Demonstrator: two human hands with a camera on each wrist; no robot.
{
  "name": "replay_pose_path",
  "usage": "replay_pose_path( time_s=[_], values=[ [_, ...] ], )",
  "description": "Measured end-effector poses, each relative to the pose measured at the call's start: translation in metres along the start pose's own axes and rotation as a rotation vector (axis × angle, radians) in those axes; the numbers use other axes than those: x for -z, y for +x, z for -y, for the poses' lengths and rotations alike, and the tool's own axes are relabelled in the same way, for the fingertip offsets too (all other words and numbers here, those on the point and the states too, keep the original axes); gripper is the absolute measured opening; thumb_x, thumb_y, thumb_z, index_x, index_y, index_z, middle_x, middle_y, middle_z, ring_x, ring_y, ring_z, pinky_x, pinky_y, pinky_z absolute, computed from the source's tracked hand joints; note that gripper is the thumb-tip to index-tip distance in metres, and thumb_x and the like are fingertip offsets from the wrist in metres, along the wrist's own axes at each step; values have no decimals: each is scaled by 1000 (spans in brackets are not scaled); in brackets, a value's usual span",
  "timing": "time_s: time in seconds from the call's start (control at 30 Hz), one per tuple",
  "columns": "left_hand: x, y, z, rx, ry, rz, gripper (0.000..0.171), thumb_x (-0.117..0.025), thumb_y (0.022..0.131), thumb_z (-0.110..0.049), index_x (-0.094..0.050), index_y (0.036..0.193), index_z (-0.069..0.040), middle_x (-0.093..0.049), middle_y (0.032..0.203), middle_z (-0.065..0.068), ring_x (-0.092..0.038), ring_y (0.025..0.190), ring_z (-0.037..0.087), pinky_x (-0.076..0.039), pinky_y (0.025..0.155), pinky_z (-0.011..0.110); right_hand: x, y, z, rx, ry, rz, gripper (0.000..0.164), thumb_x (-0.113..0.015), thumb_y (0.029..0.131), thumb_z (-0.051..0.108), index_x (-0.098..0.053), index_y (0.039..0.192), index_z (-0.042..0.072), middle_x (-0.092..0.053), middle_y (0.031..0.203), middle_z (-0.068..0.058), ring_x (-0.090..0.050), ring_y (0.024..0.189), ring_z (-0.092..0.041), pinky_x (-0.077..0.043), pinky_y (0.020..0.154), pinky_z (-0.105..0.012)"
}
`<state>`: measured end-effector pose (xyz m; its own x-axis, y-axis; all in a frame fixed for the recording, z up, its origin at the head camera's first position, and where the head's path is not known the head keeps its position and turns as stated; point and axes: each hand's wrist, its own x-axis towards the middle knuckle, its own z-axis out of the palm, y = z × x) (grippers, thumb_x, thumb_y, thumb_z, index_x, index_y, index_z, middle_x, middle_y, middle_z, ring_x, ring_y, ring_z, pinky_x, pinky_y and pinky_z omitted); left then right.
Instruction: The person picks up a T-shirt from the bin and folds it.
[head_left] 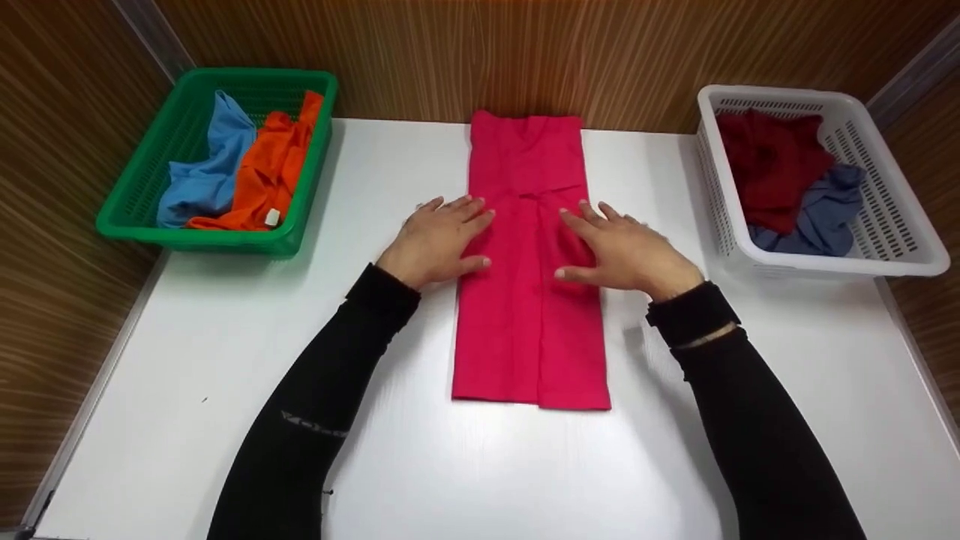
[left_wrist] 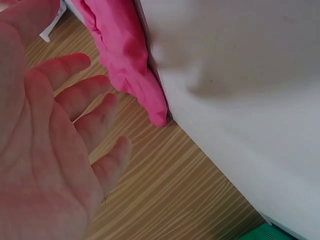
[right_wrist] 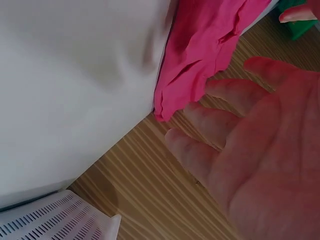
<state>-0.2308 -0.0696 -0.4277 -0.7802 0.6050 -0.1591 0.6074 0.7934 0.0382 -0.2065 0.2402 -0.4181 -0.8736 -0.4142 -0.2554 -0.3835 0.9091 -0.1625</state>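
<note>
A bright pink garment (head_left: 495,330), folded into a long narrow strip, lies on the white table with its far end against the wood-grain wall. In the left wrist view its far end shows as crumpled pink cloth (left_wrist: 125,50). My left hand (head_left: 435,240) is over the strip's left edge, fingers spread and fairly straight. Opposite it, my right hand (head_left: 626,247) is spread over the right edge. Both wrist views show the palms, the left (left_wrist: 50,140) and the right (right_wrist: 265,150), with nothing gripped and a gap between fingers and cloth.
At the left back stands a green basket (head_left: 315,172) holding a light blue cloth (head_left: 202,184) and an orange cloth (head_left: 270,165). A white basket (head_left: 832,262) at the right back contains a dark red cloth (head_left: 772,165) and a grey-blue cloth (head_left: 821,214). Wood-grain walls (head_left: 420,60) border the table.
</note>
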Motion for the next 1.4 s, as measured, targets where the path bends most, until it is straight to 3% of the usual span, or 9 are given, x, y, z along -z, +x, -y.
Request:
replay_pose_path(
  time_s=[0.17,0.33,0.5,0.63,0.8,1.07,1.27,1.4],
  values=[
    [-6,-17,-7,-85,110,-28,77,-58,103,-58,-34,166,-20,-34,174,6,-29,165,24,-23,135,52,-8,-15,7,129,-98,-54,89,-67,96,63,-30,168,25,-27,177,-9,-23,165,-36,-29,129,-66],
    [-14,-44,-11,-220,183,12,75,-60,103,-55,-35,166,-22,-36,173,4,-31,164,24,-24,135,51,-20,-39,5,261,-197,-37,81,-70,98,49,-34,166,24,-30,176,-5,-28,164,-34,-31,129,-63],
    [-18,-67,-10,-317,128,72,76,-65,100,-47,-34,166,-25,-34,175,2,-28,165,24,-23,136,52,-30,-64,-4,286,-218,29,86,-74,94,42,-31,167,28,-28,177,-4,-25,165,-36,-30,129,-64],
    [-21,-80,-13,-362,78,130,86,-70,95,-49,-29,168,-29,-27,177,1,-23,167,24,-20,137,52,-37,-78,-7,291,-185,80,100,-82,87,50,-27,168,31,-25,178,-4,-21,166,-36,-27,130,-64],
    [-25,-88,-25,-431,78,143,89,-69,94,-53,-24,168,-34,-22,179,-3,-19,167,22,-19,137,51,-47,-87,-2,367,-171,89,110,-86,79,61,-23,167,41,-22,179,-1,-20,166,-35,-26,131,-63],
    [-36,-95,-43,-567,108,131,68,-56,104,-50,-29,166,-40,-25,178,-4,-23,166,19,-26,135,49,-61,-98,5,534,-242,86,102,-78,80,71,-24,163,49,-23,178,4,-23,166,-30,-32,130,-59],
    [-32,-92,-42,-571,71,119,61,-59,106,-35,-38,163,-38,-32,175,-8,-29,164,15,-31,134,43,-69,-99,6,662,-268,-41,69,-66,100,49,-35,161,45,-37,173,5,-36,161,-24,-40,126,-54],
    [-25,-91,-37,-534,-50,105,58,-61,106,-29,-43,161,-37,-41,170,-11,-39,159,14,-41,128,41,-64,-96,6,700,-188,-127,58,-63,103,35,-46,158,42,-48,166,7,-46,155,-21,-46,122,-51]
  ],
)
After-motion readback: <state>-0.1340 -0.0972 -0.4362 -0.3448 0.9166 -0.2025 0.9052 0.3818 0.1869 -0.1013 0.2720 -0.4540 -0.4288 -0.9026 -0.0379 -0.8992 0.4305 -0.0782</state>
